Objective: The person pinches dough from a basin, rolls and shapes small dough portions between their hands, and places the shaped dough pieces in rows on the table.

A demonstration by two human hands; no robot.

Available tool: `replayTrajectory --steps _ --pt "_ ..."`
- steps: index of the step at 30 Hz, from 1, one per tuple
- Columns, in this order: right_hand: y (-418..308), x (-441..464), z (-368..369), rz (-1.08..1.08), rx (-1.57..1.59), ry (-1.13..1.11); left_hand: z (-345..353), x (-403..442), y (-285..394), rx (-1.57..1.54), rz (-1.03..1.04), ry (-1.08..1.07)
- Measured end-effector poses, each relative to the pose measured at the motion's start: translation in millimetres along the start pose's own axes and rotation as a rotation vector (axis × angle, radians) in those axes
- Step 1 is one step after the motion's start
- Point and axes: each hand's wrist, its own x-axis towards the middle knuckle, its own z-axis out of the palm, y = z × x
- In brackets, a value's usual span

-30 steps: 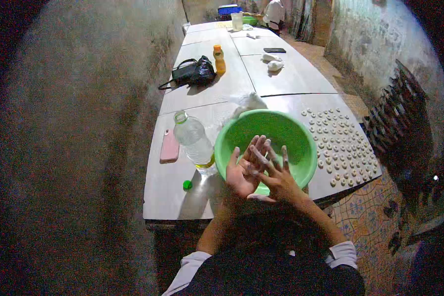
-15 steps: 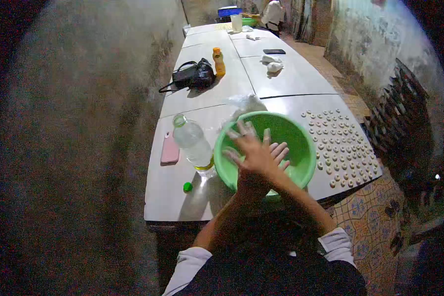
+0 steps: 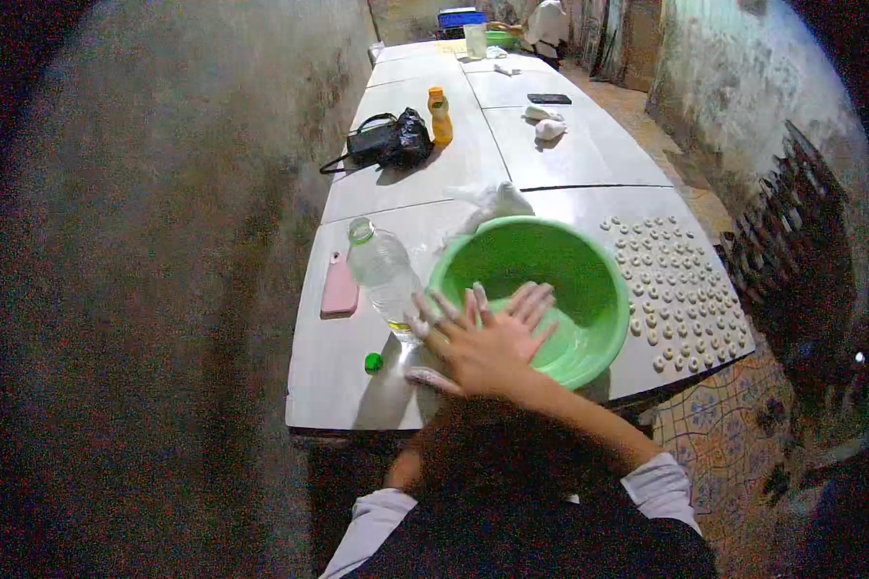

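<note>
My right hand [image 3: 478, 352] lies across my left hand [image 3: 521, 323], over the near edge of a green basin [image 3: 613, 333]. White residue coats the fingers of both. The right fingers are spread toward the left, near a clear open bottle [image 3: 384, 275]. The left fingers point into the basin, apart, with the palm partly covered by the right hand. Neither hand holds anything. Inside the basin there is a pale wet sheen at the bottom.
Many small white rings [image 3: 676, 289] lie in rows at the right. Left are a pink phone [image 3: 339, 287] and green cap [image 3: 374, 362]. Farther back are a black bag [image 3: 381, 145], orange bottle [image 3: 440, 118], white bundles [image 3: 548, 128], dark phone [image 3: 549, 98] and a person [image 3: 547, 24].
My right hand has crossed over my left hand and moved left toward the clear bottle. My left hand has turned and shifted slightly right. The view has shifted slightly.
</note>
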Motion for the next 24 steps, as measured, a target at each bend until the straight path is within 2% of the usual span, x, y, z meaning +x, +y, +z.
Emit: replayTrajectory --steps 2,3,4,6,7,8,10,11,12,14,16,17,18,20,21,23,24 --pt "22 20 -14 0.194 -0.190 -0.119 4 -1 -12 -0.119 -0.176 -0.139" --pt "32 18 -28 0.276 -0.218 -0.113 15 -2 -8 0.498 0.126 -0.181" --pt "40 4 -26 0.245 -0.346 -0.090 69 -15 -12 -0.072 0.095 0.139" --pt "24 -15 11 0.271 -0.138 -0.152 -7 -5 13 -0.190 0.057 -0.164" --pt "28 -14 79 0.637 -0.244 0.123 -20 -1 3 -0.169 0.135 -0.086" --pt "12 -8 45 0.642 -0.244 0.117 -8 -3 -8 -0.175 0.136 -0.080" --pt "-2 5 -28 0.191 -0.329 -0.445 16 -3 -27 -0.018 -0.070 0.092" --pt "24 -3 -11 0.211 -0.249 0.020 -8 3 -21 0.210 -0.083 -0.361" --pt "29 -7 -17 0.571 -0.039 -0.056 48 -6 -31 0.120 0.122 0.032" --pt "18 -31 -30 0.299 -0.433 -0.057 60 -17 -18 -0.238 0.043 0.044" --pt "-26 -39 -14 0.276 -0.240 0.226 13 -12 -25 0.596 0.133 -0.261" --pt "-19 -35 -16 0.035 -0.235 0.083 10 -7 -34 -0.102 -0.037 -0.089" --pt "-5 -30 -20 0.042 -0.238 0.080 10 -9 -40 -0.108 -0.041 -0.087" --pt "18 -26 -33 0.349 -0.399 0.053 36 -14 -56 0.387 0.063 -0.170" --pt "20 -30 -46 0.376 -0.527 0.000 36 -14 -49 0.391 0.060 -0.172" --pt "18 -40 -57 0.299 -0.442 0.030 27 -15 -24 -0.900 -0.294 0.133" --pt "17 -46 -62 0.232 -0.351 0.052 16 -17 -18 -0.900 -0.292 0.133"
